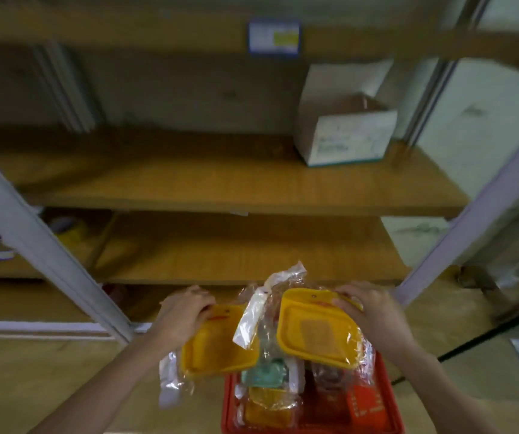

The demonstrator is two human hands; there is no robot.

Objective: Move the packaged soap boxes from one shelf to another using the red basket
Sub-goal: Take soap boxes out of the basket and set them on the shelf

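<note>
My left hand [183, 317] grips a yellow soap box in clear wrap [216, 346] by its top edge, held above the floor left of the red basket [391, 399]. My right hand [369, 311] grips a second yellow wrapped soap box [317, 332], tilted above the basket. Inside the basket lie several more wrapped boxes: a teal one [264, 374], a yellow-orange one [269, 408] and an orange one [366, 405]. The basket sits low at the bottom of the view, below both hands.
A wooden shelving unit stands ahead, with a middle shelf [220, 183] and a lower shelf [242, 252]. An open white carton [345, 136] sits on the middle shelf's right end. Grey metal posts [42, 245] flank the shelves. Small items lie at far left [67, 228].
</note>
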